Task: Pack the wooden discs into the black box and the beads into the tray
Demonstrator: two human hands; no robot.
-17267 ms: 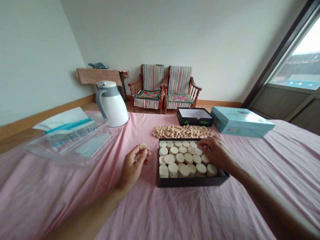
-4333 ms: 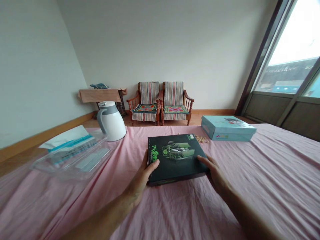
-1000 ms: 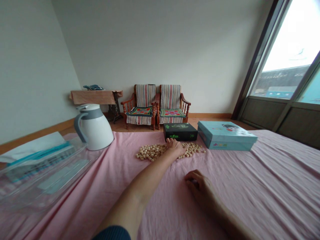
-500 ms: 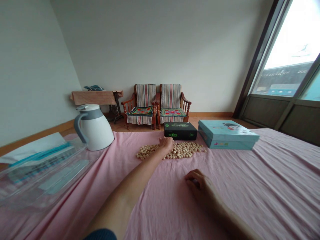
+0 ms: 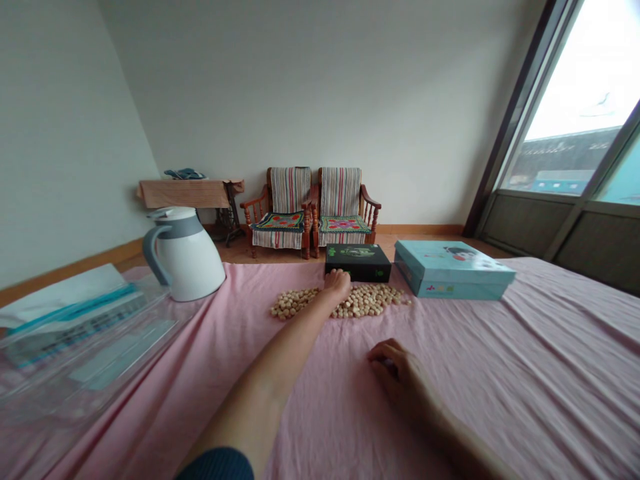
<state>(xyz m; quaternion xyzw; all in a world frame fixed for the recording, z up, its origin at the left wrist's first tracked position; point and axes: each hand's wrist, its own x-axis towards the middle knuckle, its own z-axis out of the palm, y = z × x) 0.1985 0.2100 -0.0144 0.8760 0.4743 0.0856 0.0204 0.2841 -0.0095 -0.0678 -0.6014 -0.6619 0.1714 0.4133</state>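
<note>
A spread of small, pale tan, nut-like pieces (image 5: 370,301) lies on the pink cloth (image 5: 320,407). Over its far edge reaches my left hand (image 5: 338,283), in front of the black box with green print (image 5: 370,268). Its fingers are curled and closed together; their tips, and anything in them, are hidden. Whether it touches the box I cannot tell. Nearer to me, my right hand (image 5: 397,370) rests on the cloth, loosely curved, with a gap between thumb and forefinger and nothing visible in it.
Right of the black box sits a light blue box (image 5: 453,270). On the left stand a white and grey jug (image 5: 193,260) and a clear plastic container (image 5: 115,347). Two wooden armchairs (image 5: 343,210) and a cloth-covered stand (image 5: 185,193) are by the far wall.
My left hand has moved a little farther away, from above the nut-like pieces up to the front of the black box. My right hand stays in place. The view has shifted slightly.
</note>
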